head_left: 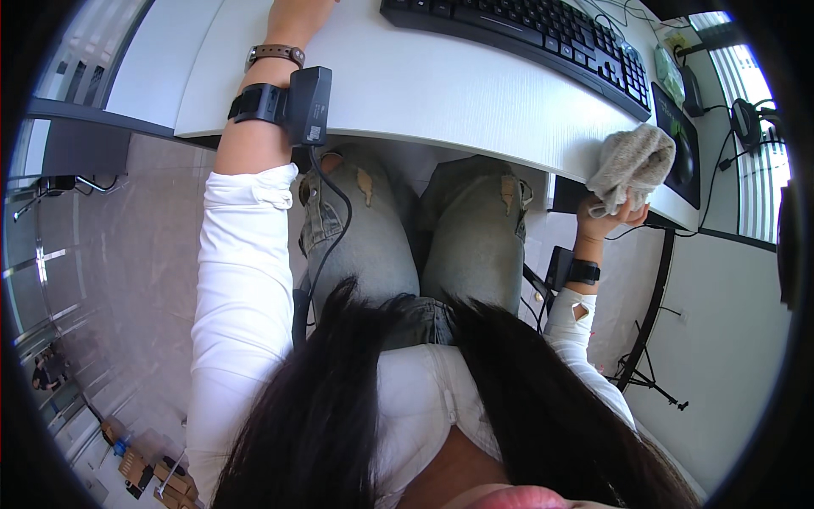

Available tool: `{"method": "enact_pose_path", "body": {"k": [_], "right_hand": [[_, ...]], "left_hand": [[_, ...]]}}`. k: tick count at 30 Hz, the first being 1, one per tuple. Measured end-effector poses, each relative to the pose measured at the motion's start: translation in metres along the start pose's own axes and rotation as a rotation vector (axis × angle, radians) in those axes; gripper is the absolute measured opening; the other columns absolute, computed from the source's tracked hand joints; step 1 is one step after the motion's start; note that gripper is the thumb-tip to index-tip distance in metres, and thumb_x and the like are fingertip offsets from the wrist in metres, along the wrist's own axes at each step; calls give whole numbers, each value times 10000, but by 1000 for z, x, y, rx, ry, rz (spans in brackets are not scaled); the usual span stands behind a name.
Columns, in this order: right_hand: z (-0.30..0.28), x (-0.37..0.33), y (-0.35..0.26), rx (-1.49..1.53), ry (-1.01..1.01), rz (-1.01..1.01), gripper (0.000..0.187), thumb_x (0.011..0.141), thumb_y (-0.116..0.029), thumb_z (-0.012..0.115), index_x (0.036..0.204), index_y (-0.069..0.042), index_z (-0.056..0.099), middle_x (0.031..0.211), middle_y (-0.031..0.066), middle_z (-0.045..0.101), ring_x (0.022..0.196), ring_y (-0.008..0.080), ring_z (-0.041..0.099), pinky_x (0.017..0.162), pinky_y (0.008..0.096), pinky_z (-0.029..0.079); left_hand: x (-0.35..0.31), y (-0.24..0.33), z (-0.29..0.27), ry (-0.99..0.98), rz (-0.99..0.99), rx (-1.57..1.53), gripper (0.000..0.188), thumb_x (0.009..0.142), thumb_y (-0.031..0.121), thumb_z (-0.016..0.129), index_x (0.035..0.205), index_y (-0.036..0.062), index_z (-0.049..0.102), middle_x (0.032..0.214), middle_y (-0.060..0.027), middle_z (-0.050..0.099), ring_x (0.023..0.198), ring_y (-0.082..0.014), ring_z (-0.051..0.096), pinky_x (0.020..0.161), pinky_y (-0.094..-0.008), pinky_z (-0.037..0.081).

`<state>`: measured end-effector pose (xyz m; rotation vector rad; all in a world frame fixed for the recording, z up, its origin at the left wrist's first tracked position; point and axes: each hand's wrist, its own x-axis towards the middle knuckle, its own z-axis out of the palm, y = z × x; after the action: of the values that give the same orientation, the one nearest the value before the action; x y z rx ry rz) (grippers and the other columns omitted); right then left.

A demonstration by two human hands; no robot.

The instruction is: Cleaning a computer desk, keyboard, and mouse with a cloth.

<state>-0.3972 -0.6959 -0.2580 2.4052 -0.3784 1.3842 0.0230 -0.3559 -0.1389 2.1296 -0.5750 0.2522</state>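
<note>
At the right edge of the desk, my right hand (604, 219) grips a bunched beige-grey cloth (634, 165) from below, with its fingers curled into the fabric. The cloth rests over the desk edge, beside a black mouse (682, 153) on a dark mouse pad (670, 114). My left hand (301, 17) reaches over the left part of the white desk (407, 97). Its fingers lie past the top of the view, so whether it holds anything cannot be seen.
A black keyboard (534, 42) spans the back of the desk. Cables (721, 157) hang at the right, near a green-tinted plastic packet (670, 75). From the box on my left forearm a black cable (343, 225) runs down. Cardboard boxes (136, 467) stand on the floor, far lower left.
</note>
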Motion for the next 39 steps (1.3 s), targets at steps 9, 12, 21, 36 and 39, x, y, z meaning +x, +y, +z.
{"method": "enact_pose_path", "body": {"k": [9,12,21,36,39], "right_hand": [[-11,-3,48,-207,71,198,516,945,-346,431,1271,45,347,1277,224,389,1205,393,337,1036,564,177],[-15,2,43,-196,25,257,516,961,-375,405,1243,54,357,1247,257,400,1158,395,363,1006,570,200],[0,2,19,23,163,528,695,973,-480,391,1259,148,311,1237,342,383,1141,463,401,956,562,323],[-1,17,9,52,242,443,721,947,-527,402,1221,139,400,1191,349,447,1087,473,473,897,556,378],[-2,18,5,15,229,434,707,960,-517,379,1232,135,382,1199,348,440,1088,464,464,908,545,366]], "left_hand": [[-1,1,-3,3,13,-14,564,984,457,411,678,20,596,629,-149,608,632,-303,601,635,-401,454],[-2,4,-4,-10,3,-17,558,983,452,414,682,19,594,631,-150,607,629,-304,596,637,-400,453],[-3,4,-1,-3,5,-21,542,979,433,423,681,14,593,648,-153,615,649,-304,603,654,-401,451],[-2,2,-3,0,2,-25,538,981,439,421,699,17,601,660,-145,624,659,-293,609,656,-396,456],[-2,1,-3,3,4,-25,541,982,442,420,699,18,600,654,-141,620,653,-288,606,651,-395,455]]}}
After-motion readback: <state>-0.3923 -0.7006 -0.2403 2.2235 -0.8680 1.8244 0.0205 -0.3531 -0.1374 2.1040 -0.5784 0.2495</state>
